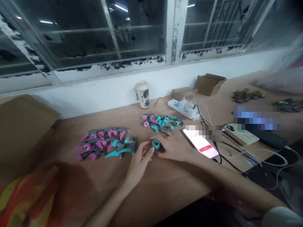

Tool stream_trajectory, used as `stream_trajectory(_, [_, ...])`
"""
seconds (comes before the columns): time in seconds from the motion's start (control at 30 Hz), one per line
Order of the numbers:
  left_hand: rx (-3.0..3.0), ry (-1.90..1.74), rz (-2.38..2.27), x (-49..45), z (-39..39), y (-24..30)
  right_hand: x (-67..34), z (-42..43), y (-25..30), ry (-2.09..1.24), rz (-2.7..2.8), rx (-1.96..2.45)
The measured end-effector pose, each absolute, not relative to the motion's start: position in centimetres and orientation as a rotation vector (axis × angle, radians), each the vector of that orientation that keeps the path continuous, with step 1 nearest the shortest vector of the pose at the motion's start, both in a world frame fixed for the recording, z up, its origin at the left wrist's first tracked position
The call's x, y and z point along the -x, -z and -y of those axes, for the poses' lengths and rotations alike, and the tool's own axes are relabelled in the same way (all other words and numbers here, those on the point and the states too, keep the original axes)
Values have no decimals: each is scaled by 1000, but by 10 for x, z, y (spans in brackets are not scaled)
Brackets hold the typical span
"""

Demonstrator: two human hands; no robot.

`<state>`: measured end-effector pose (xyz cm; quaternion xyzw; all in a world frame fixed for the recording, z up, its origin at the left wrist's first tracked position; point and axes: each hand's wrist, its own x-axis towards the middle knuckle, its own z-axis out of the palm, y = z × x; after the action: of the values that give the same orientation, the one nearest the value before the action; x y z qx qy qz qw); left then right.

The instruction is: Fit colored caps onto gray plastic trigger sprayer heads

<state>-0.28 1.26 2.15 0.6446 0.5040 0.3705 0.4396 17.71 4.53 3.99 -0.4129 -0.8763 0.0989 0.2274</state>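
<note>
Between my two hands is a small dark grey plastic piece with a round teal end [156,144]. My left hand [143,154] pinches it from the left, thumb against its side. From the right, the fingers of my right hand [169,146] curl around its dark part, which they partly hide. Left of my hands lies a group of pink, teal and grey plastic pieces [101,142], set close together in rows. Just beyond my hands is a second, smaller group of similar pink and teal pieces [162,121].
A paper cup [142,94] stands by the wall. To the right are a white power strip [184,109], a lit phone [201,143], a power bank [241,134] and tangled cables. A small open cardboard box [209,84] sits behind; a larger box [26,126] is at left.
</note>
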Motion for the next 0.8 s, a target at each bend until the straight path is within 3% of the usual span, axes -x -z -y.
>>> stream_trajectory(0.17, [-1727,-880,-1329,5,-2,6,-159,-29,-13,-338,2421,938])
stream_trajectory(0.4, [-1863,-935,-1359,9,-2,5,-152,-20,-7,-207,2453,969])
stream_trajectory(0.63, [-1848,-1014,-1422,8,0,3,-171,1,-46,-374,2476,961])
stream_trajectory(0.7, [-1775,-1023,-1455,8,0,4,-191,-16,-62,-394,2404,1057])
stream_trajectory(0.8, [-1669,-1043,-1468,9,0,6,-224,-67,-66,-170,2161,1502])
